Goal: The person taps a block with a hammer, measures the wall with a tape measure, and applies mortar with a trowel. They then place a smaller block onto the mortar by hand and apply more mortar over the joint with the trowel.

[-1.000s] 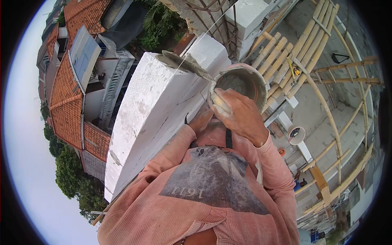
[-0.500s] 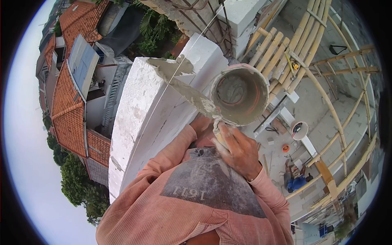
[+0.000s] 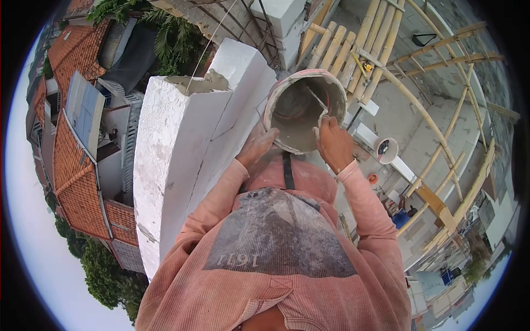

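Grey mortar (image 3: 292, 126) coats the round bucket (image 3: 302, 75); my left hand (image 3: 255, 148) grip clamps its near rim, my right hand (image 3: 334, 142) grip is closed on the thin trowel (image 3: 316, 98), beside a rough white wall (image 3: 176, 143).

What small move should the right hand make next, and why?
Probably lift a scoop of mortar: the right hand has the trowel inside the bucket, steadied by the left hand, and the block carries only one small dab.

Daylight falls on orange clay-tiled roofs (image 3: 83, 182), green trees (image 3: 102, 270), yellow bamboo-pole scaffolding (image 3: 425, 118) and grey concrete floor (image 3: 386, 99) below.
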